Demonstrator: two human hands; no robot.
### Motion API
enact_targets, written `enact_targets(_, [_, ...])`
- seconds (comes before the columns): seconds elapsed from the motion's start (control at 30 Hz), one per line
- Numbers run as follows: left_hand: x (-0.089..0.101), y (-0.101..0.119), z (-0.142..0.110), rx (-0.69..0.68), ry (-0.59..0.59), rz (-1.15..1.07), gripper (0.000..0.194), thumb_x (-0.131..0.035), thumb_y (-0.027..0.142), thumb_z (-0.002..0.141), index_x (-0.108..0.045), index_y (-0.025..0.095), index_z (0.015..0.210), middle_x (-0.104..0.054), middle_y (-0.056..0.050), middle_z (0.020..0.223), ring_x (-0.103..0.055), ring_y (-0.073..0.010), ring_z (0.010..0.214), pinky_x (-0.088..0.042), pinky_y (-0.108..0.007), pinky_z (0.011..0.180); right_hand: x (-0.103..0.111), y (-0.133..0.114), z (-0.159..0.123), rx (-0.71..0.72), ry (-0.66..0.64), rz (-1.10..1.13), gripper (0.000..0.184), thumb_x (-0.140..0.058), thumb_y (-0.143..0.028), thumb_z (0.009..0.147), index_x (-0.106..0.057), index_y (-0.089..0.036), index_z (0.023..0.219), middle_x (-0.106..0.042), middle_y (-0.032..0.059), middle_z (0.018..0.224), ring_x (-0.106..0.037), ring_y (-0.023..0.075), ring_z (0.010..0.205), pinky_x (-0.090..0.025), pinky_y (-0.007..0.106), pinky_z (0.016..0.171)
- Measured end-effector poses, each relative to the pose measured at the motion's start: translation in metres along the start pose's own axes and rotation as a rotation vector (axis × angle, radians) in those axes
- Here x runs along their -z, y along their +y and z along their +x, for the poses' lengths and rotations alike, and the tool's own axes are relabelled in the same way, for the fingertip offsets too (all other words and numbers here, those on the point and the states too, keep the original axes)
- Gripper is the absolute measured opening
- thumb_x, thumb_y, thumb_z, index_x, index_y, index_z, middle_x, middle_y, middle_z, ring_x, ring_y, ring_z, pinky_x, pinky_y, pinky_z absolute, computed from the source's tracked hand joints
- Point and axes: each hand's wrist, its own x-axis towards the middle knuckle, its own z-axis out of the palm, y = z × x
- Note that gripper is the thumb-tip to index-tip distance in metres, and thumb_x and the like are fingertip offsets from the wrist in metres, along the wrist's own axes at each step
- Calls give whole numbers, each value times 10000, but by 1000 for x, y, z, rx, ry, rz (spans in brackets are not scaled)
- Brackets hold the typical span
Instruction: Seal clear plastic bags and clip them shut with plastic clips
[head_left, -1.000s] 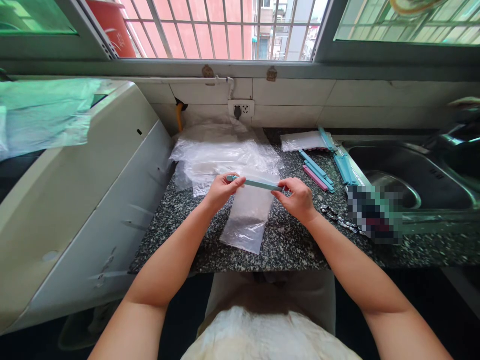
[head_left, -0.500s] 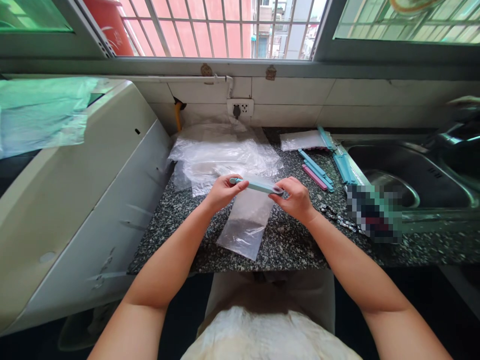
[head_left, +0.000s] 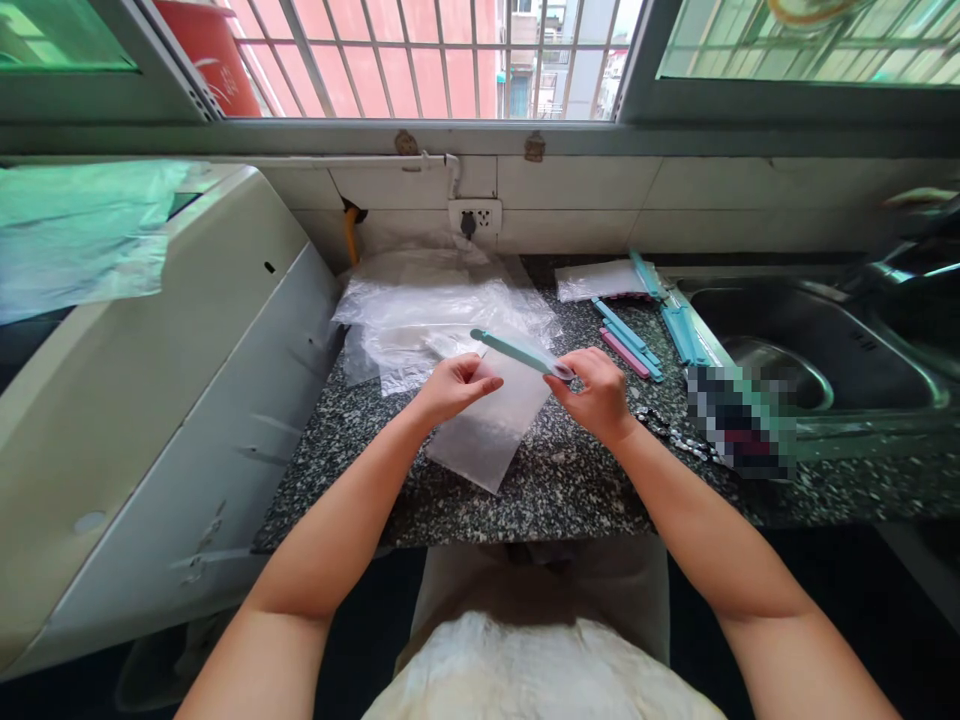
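Observation:
My right hand (head_left: 598, 390) pinches one end of a light blue bag clip (head_left: 517, 350) between thumb and fingers. The clip slants up to the left, and its far end stands free above my left hand. From the clip a translucent plastic bag (head_left: 487, 425) hangs over the counter. My left hand (head_left: 459, 388) is beside the bag's left edge, its thumb stretched out and apart from the bent fingers. No grip on the clip shows there.
Behind my hands lies a heap of clear plastic bags (head_left: 435, 300) on the speckled counter (head_left: 592, 490). To the right are blue clips (head_left: 630, 335), a pink clip (head_left: 625, 354), another clipped bag (head_left: 596, 281) and a steel sink (head_left: 795, 340). A pale appliance (head_left: 225, 300) borders the left.
My left hand has let go of the clip's left end, which has swung up. The bag has tilted, its lower end shifting up and left. My right hand still holds the clip.

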Motion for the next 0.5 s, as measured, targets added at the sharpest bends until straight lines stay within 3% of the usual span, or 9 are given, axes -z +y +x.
enact_targets(0.2, [0,-5,1,148,-97,-11,290,-669,419,628,-559,154,589,-478,41,520,-396,-76,503,-302,-215,490,2,12,2,-141,48,-33,229,-532,-385,838,-566,-220,684,-612,29,662,-533,180,668,-422,314,671])
enact_targets(0.4, [2,-3,3,239,-61,-85,309,-745,420,502,-622,151,590,-583,17,543,-479,-99,537,-365,-228,543,10,27,9,-248,95,-78,236,-530,-412,835,-567,-228,692,-610,31,679,-532,193,684,-423,332,698])
enact_targets(0.5, [1,-2,4,240,27,-154,358,-796,425,427,-620,149,573,-583,22,528,-479,-90,522,-374,-222,538,15,32,14,-310,134,-132,251,-527,-424,840,-564,-227,688,-605,35,681,-529,193,691,-409,313,666])
